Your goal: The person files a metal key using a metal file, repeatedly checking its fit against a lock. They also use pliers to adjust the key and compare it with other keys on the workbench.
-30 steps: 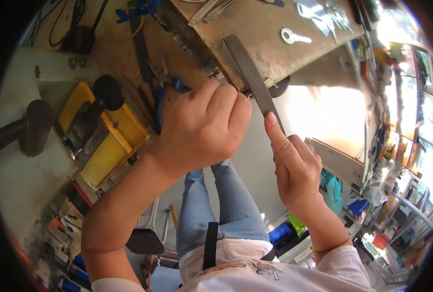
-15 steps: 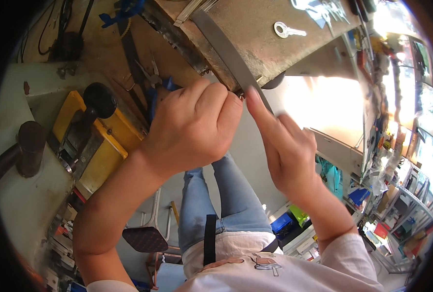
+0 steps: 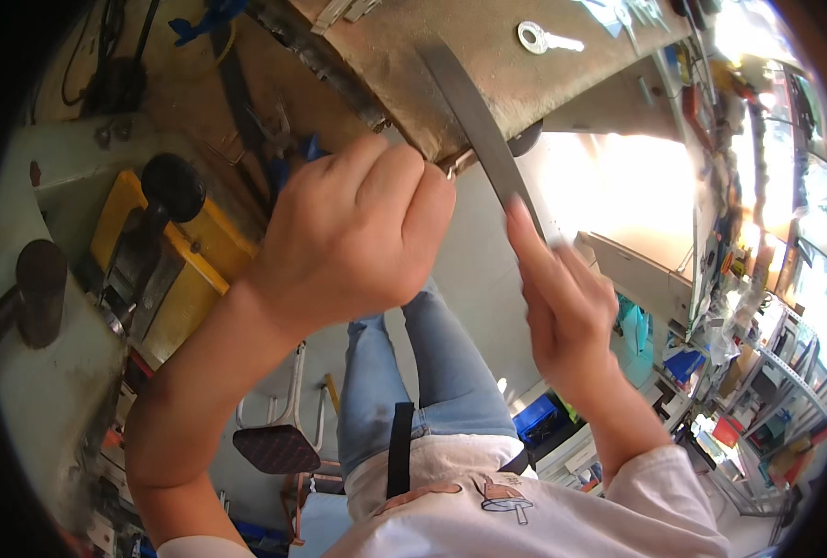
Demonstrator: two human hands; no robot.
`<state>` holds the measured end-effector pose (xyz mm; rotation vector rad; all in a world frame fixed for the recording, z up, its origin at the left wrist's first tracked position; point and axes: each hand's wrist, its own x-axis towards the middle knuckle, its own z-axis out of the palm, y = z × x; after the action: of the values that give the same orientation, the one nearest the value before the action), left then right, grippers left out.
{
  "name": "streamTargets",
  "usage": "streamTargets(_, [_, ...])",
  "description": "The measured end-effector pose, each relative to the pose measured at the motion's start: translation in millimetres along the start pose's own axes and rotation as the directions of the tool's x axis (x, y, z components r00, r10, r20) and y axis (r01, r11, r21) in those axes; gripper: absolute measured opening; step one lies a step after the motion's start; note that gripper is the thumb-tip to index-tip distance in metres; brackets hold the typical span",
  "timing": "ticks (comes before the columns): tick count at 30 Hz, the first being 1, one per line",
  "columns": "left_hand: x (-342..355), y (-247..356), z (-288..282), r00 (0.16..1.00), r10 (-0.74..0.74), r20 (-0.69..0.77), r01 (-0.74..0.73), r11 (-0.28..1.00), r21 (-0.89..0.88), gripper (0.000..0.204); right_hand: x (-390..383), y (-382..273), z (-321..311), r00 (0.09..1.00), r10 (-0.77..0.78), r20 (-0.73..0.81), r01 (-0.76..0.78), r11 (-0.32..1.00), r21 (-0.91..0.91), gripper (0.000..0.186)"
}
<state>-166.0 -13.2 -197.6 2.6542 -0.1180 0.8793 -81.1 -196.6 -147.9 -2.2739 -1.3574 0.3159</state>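
My right hand [image 3: 572,302] is closed around the lower end of a flat metal file [image 3: 477,126], the index finger stretched along it. The file slants up and left over the corner of the wooden workbench [image 3: 376,65]. At that corner, my left hand [image 3: 362,228] is closed in a fist beside the file. A small shiny metal tip [image 3: 453,171] shows next to its thumb; whatever lies inside the fist is hidden. On the bench top, beyond the file, lies a silver key [image 3: 546,39].
Pliers [image 3: 279,139] with blue handles lie left of my left hand. A yellow-sided machine [image 3: 167,279] with a black knob [image 3: 173,186] stands further left. More keys [image 3: 632,14] sit at the far bench edge. Below are a stool [image 3: 277,450] and cluttered shelves [image 3: 758,409] at right.
My right hand has drawn the file down and to the right, off the bench corner's edge. My left fist has shifted slightly left and stays closed.
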Motion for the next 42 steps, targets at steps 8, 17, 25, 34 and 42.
streamTargets(8, [2.8,-1.3,-1.2,1.0,0.014,-0.002,-0.014,1.0,-0.004,0.012,15.7,-7.4,5.9,1.0,0.011,-0.027,-0.01,0.999,0.045,0.066])
streamTargets(17, [2.7,-1.7,0.0,1.0,0.028,0.01,-0.028,1.0,0.012,0.012,2.8,-2.3,7.2,0.999,0.046,-0.028,-0.046,0.999,0.01,0.066])
streamTargets(25, [6.9,4.1,0.0,1.0,-0.02,0.002,0.02,0.999,-0.038,0.012,24.1,1.4,-0.1,0.996,0.085,-0.024,-0.084,0.995,0.05,0.043])
streamTargets(34, [7.4,5.3,-5.3,0.997,-0.062,0.054,0.065,0.997,-0.05,0.016,7.2,-1.3,-19.2,0.989,0.1,0.109,-0.108,0.992,0.067,0.046])
streamTargets(42, [6.1,8.0,1.4,0.998,-0.062,-0.008,0.062,0.998,-0.03,0.014,16.4,-8.5,-18.1,0.992,0.029,0.121,-0.022,0.998,-0.058,0.055])
